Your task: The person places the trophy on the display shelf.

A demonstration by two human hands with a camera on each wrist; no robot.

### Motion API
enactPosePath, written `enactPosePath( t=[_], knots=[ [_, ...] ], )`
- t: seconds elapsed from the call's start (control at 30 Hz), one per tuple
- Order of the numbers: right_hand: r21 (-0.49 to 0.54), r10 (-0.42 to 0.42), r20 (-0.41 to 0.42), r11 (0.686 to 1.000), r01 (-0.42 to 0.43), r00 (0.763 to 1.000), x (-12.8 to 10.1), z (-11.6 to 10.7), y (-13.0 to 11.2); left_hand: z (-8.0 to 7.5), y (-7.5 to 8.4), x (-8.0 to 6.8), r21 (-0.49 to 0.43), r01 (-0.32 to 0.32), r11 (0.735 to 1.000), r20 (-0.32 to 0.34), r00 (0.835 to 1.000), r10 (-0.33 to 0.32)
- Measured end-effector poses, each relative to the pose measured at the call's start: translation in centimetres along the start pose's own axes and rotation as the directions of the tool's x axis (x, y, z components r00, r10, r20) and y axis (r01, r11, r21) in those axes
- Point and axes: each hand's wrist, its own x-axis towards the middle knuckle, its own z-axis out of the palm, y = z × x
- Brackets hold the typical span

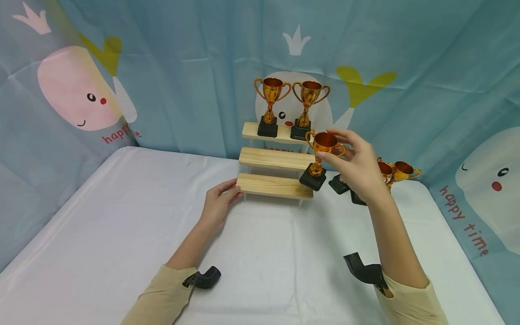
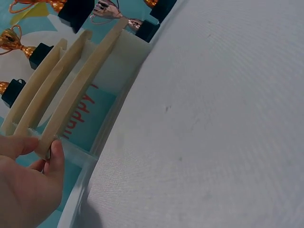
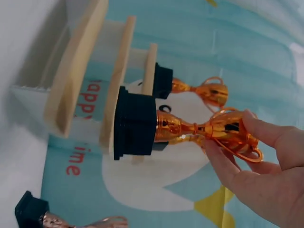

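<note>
My right hand (image 1: 357,164) pinches a gold trophy cup (image 1: 325,143) by its bowl, its black base hanging in the air beside the right end of a three-step wooden stand (image 1: 276,158). In the right wrist view, thumb and fingers grip the trophy cup (image 3: 228,130) around the bowl. My left hand (image 1: 219,203) holds the left end of the lowest step; in the left wrist view the thumb and a finger (image 2: 57,161) pinch that board's end. On the top step stand two gold trophy cups, one at left (image 1: 270,97), another at right (image 1: 308,101).
More trophies (image 1: 404,171) stand behind my right forearm at the table's right, partly hidden; one (image 3: 85,221) looks rose-coloured. A white cloth (image 1: 260,271) covers the table. Behind the stand hangs a blue printed curtain (image 1: 183,90).
</note>
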Motion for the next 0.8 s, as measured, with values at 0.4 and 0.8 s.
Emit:
enactPosePath(
  t=[0.4,0.8],
  knots=[
    [0.061,0.015,0.1,0.998,-0.021,0.995,2.5,1.3,-2.3,0.1,0.2,-0.1,-0.004,0.009,1.0,-0.003,1.0,-0.009],
    [0.121,0.004,0.142,0.992,-0.021,0.99,5.4,3.0,-3.0,0.0,0.0,0.1,-0.001,0.006,1.0,-0.006,1.0,-0.006]
  ],
)
